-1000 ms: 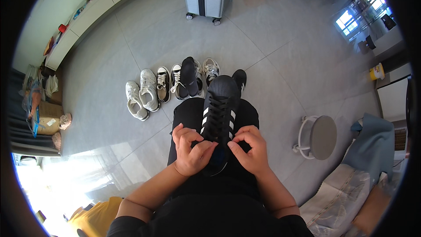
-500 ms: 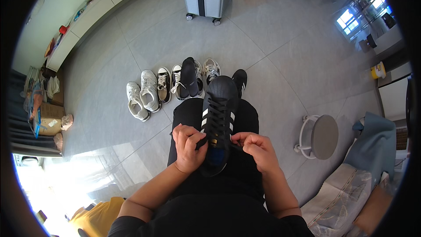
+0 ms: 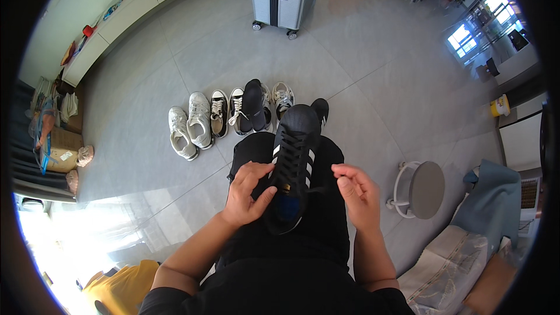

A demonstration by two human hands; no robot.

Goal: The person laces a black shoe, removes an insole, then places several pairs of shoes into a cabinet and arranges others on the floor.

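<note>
A black sneaker [image 3: 298,125] with white side stripes, black laces and a blue insole rests across my thighs, its toe pointing away from me. At its left side is my left hand [image 3: 248,194], thumb and fingers spread apart, the fingertips at the shoe's edge; no lace shows between them. My right hand [image 3: 359,193] hovers a little way off the shoe's right side, its fingers loosely curled and apart with nothing visible in them. Between that hand and the shoe, a loose black lace end [image 3: 318,190] sticks out to the right.
Several other shoes stand in a row beyond my knees, among them a white sneaker [image 3: 199,119] and a black canvas shoe [image 3: 219,114]. A dark insole [image 3: 252,104] lies over one pair. Farther off stands a silver suitcase [image 3: 286,0]. At right is a round stool [image 3: 427,189].
My right hand has let go of the lace and moved right, away from the shoe. The left hand's pinch has loosened, its fingers spreading at the shoe's side.
</note>
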